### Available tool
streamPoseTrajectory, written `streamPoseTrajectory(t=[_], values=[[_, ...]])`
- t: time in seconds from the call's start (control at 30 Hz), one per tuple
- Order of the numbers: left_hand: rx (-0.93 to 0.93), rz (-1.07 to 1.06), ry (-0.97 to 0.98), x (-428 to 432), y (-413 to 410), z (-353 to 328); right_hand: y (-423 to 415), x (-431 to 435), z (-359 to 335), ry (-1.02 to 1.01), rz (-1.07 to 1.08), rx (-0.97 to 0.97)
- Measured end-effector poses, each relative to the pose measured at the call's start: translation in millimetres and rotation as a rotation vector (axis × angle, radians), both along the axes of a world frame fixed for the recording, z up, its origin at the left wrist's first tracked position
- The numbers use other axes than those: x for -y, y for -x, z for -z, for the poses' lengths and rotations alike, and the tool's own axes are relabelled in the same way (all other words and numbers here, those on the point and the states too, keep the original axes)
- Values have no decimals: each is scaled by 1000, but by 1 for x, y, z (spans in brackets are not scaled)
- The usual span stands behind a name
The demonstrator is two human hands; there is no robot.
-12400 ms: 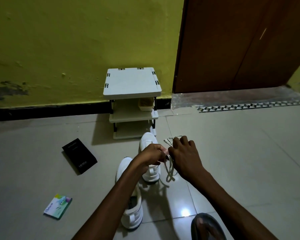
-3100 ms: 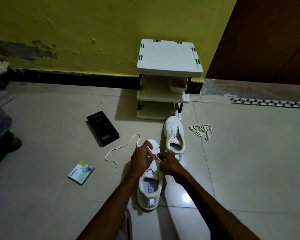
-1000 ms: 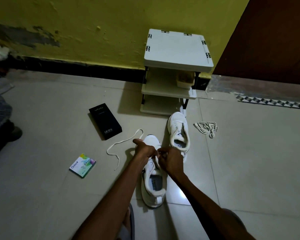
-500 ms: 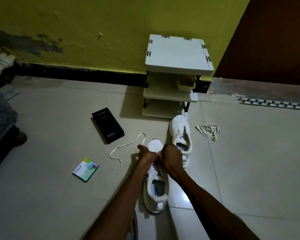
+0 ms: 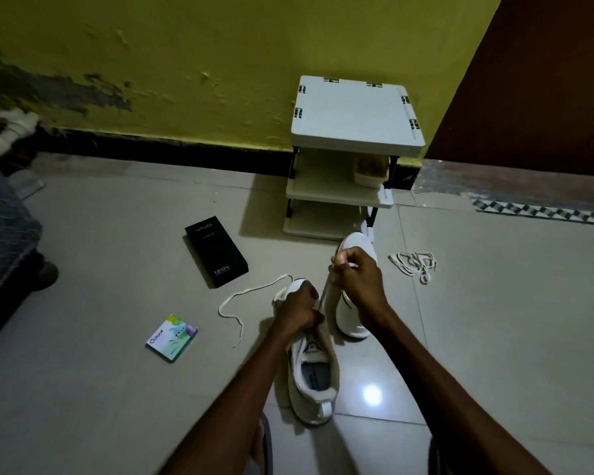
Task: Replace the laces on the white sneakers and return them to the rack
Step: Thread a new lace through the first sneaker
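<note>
Two white sneakers lie on the tiled floor before a small white rack (image 5: 355, 132). The near sneaker (image 5: 314, 375) points away from me; my left hand (image 5: 297, 308) grips its front part. My right hand (image 5: 355, 275) is raised above it and pinches one end of a white lace (image 5: 254, 293), pulled taut up from the eyelets. The lace's other end trails loose on the floor to the left. The far sneaker (image 5: 352, 318) lies behind my right hand, partly hidden. A bundle of other laces (image 5: 414, 264) lies to the right.
A black phone box (image 5: 216, 250) and a small colourful packet (image 5: 172, 337) lie on the floor at left. The rack's middle shelf holds a small container (image 5: 371, 169). A brown door (image 5: 535, 80) is at right, dark fabric at the far left edge.
My right hand has risen from the near sneaker's front, drawing the lace end up and taut. My left hand stays gripping the shoe. The view has shifted slightly.
</note>
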State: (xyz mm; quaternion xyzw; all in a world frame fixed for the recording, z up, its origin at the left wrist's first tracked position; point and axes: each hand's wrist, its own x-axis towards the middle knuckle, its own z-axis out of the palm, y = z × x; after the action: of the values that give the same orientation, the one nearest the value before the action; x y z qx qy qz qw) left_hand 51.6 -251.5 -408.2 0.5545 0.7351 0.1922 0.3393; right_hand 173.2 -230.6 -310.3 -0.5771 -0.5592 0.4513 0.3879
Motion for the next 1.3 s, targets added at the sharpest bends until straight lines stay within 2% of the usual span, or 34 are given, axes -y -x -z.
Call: streamPoseTrajectory(t=[0.07, 0.1, 0.17, 0.23, 0.3, 0.37, 0.47, 0.53, 0.57, 0.7, 0.77, 1.0, 1.17, 1.23, 1.3], values=[[-51, 81, -4, -4, 5, 2, 4, 0, 10, 236, 10, -175], [-56, 137, -1, -7, 10, 1, 4, 0, 17, 291, -14, -132], [-149, 269, -7, -13, 25, 0, 4, 2, 36, 269, -164, 153], [-315, 356, -12, -17, 37, -8, 4, 7, 56, 192, -362, 494], [-503, 389, -102, -21, 45, -14, 6, 13, 74, 94, -470, 771], [-676, 345, -235, -23, 48, -16, 8, 20, 84, 15, -440, 909], [-740, 208, -264, -21, 47, -7, 10, 24, 91, 3, -342, 930], [-648, 110, -201, -21, 45, -1, 11, 26, 94, 8, -336, 941], [-543, 39, -199, -22, 43, 4, 11, 26, 94, -1, -338, 944], [123, -281, -291, -26, 34, 15, 8, 24, 92, -32, -355, 956], [258, -268, -343, -25, 31, 16, 8, 23, 92, -47, -405, 985], [480, -132, -455, -17, 27, 9, 7, 22, 94, -91, -419, 961], [1015, -257, -453, -19, 25, -27, 10, 26, 101, -109, -377, 895], [1026, -233, -398, -26, 32, -36, 10, 27, 100, -88, -353, 846], [805, -165, -310, -30, 37, -33, 10, 28, 97, -73, -325, 805]])
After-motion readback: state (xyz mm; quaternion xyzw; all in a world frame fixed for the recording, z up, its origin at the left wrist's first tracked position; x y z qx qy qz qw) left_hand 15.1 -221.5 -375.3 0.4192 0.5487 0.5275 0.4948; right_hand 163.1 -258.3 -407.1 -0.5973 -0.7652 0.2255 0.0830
